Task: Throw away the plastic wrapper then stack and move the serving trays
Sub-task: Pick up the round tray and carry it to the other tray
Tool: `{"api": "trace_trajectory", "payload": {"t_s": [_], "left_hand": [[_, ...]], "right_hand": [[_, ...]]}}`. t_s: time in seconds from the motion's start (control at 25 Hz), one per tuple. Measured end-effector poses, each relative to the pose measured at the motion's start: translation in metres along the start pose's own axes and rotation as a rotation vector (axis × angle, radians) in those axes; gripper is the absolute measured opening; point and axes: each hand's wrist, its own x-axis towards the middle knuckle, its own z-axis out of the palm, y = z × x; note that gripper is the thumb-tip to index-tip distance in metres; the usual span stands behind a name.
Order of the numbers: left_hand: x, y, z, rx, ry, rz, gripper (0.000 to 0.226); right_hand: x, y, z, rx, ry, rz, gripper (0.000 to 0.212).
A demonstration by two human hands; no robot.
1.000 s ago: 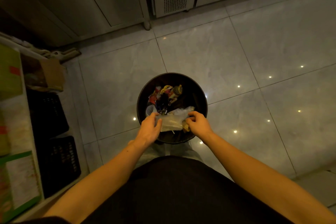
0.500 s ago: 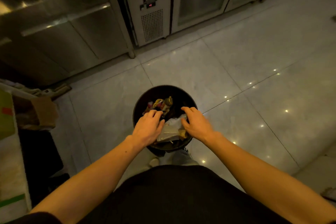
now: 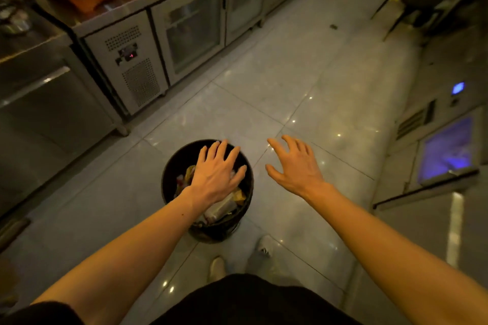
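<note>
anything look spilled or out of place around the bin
Nothing spilled near the black bin: the rubbish, clear plastic wrapper included, sits inside it. Both hands are open and empty, left hand over the bin, right hand beside it. One small dark scrap lies far off on the floor.

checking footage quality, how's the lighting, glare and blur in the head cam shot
Head view: dim, warm yellow light; small glare dots on the glossy floor tiles; a blue glow from the unit on the right; wide-angle bending of the counter fridges; edges softly blurred, while the left hand, right hand and bin stay fairly sharp.
</note>
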Motion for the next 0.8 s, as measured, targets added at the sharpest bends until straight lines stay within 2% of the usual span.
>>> {"api": "trace_trajectory", "payload": {"t_s": [0.32,0.52,0.8], "left_hand": [[0.052,0.145,-0.026,0.01,0.032,0.332,0.071],[0.069,0.293,-0.018,-0.006,0.051,0.6,0.069],[0.044,0.51,0.011,-0.037,0.056,0.981,0.065]], "right_hand": [[-0.09,0.112,-0.054,-0.054,0.249,0.349,0.067],[-0.186,0.2,-0.084,-0.069,0.338,0.599,0.07],[-0.367,0.305,-0.107,-0.154,0.486,0.987,0.069]]}}
